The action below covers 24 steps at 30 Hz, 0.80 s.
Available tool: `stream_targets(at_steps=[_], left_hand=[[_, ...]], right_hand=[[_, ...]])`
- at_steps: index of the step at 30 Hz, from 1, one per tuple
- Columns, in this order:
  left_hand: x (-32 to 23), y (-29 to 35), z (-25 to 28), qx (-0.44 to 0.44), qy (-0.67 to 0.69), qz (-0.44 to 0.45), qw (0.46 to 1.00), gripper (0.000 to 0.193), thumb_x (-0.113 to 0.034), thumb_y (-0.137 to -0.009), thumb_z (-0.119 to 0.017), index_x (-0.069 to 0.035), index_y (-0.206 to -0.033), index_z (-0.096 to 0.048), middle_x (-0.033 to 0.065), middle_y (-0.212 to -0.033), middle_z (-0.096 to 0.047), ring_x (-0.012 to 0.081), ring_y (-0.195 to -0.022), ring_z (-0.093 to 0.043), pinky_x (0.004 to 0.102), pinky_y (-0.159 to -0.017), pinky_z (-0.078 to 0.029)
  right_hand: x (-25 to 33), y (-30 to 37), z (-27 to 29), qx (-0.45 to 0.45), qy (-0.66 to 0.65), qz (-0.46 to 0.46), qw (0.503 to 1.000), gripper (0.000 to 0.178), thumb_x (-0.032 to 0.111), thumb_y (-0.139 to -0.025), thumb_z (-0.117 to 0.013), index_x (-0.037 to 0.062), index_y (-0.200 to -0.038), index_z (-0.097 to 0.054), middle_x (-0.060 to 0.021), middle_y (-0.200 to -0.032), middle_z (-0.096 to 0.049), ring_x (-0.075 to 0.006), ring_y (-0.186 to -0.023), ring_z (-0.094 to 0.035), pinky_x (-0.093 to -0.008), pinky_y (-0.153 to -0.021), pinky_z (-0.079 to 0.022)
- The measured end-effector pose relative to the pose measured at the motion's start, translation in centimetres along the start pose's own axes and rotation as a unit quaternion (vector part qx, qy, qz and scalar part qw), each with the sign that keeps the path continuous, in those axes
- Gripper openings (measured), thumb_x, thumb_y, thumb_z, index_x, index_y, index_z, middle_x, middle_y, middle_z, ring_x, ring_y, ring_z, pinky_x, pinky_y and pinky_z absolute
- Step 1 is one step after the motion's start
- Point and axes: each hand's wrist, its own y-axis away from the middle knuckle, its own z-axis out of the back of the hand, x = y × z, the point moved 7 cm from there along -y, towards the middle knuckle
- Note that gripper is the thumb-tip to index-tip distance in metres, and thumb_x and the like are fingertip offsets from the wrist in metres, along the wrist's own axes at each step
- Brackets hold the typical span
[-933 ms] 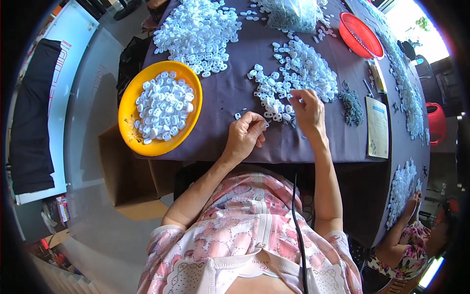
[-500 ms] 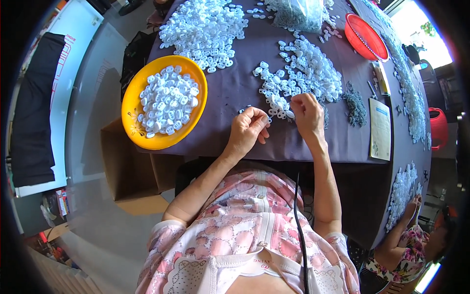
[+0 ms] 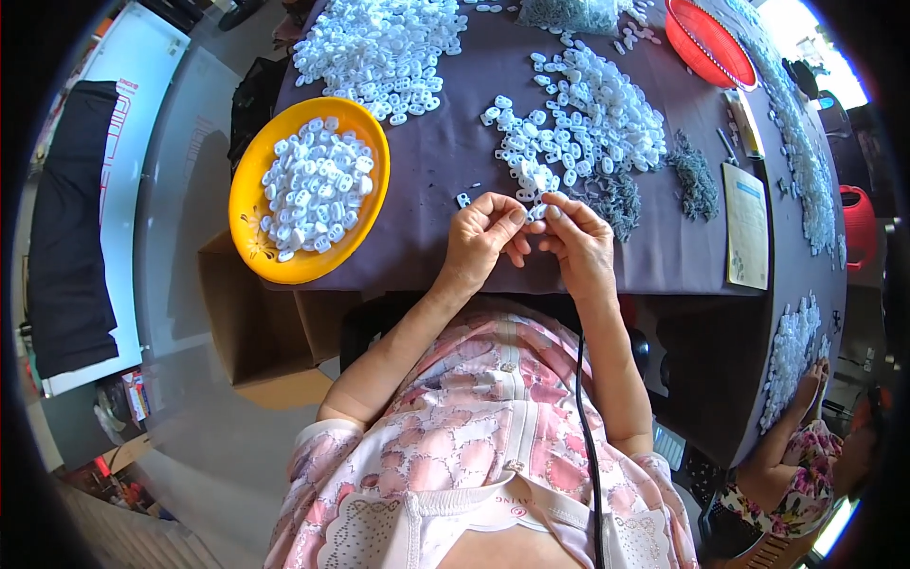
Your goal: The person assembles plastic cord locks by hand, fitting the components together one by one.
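My left hand [image 3: 483,242] is closed in a pinch, thumb against forefinger. A small white plastic piece seems to sit at its fingertips, mostly hidden. My right hand [image 3: 580,244] meets it there, thumb and forefinger pinched on something too small to make out. Just beyond the fingertips spreads a heap of white oval pieces with two holes [image 3: 602,114]. Small dark grey parts [image 3: 616,204] lie beside my right hand. One loose white piece [image 3: 464,200] rests by my left hand. To the left, a yellow bowl [image 3: 248,185] holds many similar white pieces.
Another white heap [image 3: 379,57] lies at the far left of the dark tablecloth. Further right are more grey parts [image 3: 697,175], a booklet [image 3: 747,228] and a red basket [image 3: 706,47]. A cardboard box [image 3: 251,327] stands below. A co-worker's hand [image 3: 812,384] touches white pieces at right.
My right hand has come down and left from the white heap, and its fingertips now meet my left hand's. The whole view has shifted slightly.
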Motion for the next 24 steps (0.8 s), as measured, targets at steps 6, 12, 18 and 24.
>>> stream_targets(at_steps=[6,12,18,24], left_hand=[[0.0,0.1,-0.1,0.001,-0.012,-0.015,1.000,0.013,-0.014,-0.092,-0.057,-0.002,-0.094,-0.057,0.0089,-0.079,-0.065,0.0112,-0.059,-0.060,0.0230,-0.048,-0.050],[-0.2,0.0,-0.1,0.011,-0.020,-0.020,1.000,0.012,-0.013,-0.092,-0.056,-0.001,-0.093,-0.057,0.0066,-0.076,-0.062,0.0109,-0.059,-0.059,0.0226,-0.048,-0.049],[-0.1,0.2,0.0,0.008,-0.015,-0.018,1.000,0.012,-0.013,-0.092,-0.056,-0.001,-0.094,-0.057,0.0072,-0.077,-0.062,0.0110,-0.058,-0.059,0.0227,-0.047,-0.049],[-0.2,0.2,0.0,0.008,-0.034,-0.017,0.999,0.013,-0.013,-0.092,-0.056,0.000,-0.094,-0.056,0.0080,-0.078,-0.062,0.0114,-0.058,-0.059,0.0234,-0.047,-0.050]], right_hand=[[-0.5,-0.1,0.2,-0.003,0.023,0.023,0.999,0.016,0.004,-0.087,-0.061,-0.0012,-0.101,-0.064,-0.0051,-0.079,-0.066,-0.0089,-0.066,-0.063,-0.0192,-0.054,-0.048],[0.0,0.4,-0.5,0.016,0.067,0.057,0.996,0.018,0.002,-0.084,-0.063,-0.0001,-0.102,-0.065,-0.0024,-0.079,-0.065,-0.0065,-0.067,-0.060,-0.0194,-0.058,-0.047],[-0.2,0.2,-0.7,0.029,0.064,0.095,0.993,0.022,0.000,-0.084,-0.062,0.0012,-0.106,-0.064,-0.0009,-0.082,-0.064,-0.0058,-0.072,-0.060,-0.0198,-0.063,-0.048],[0.2,0.3,0.2,0.020,0.008,0.090,0.996,0.019,-0.001,-0.086,-0.058,0.0002,-0.104,-0.064,-0.0036,-0.088,-0.063,-0.0104,-0.077,-0.063,-0.0227,-0.068,-0.052]])
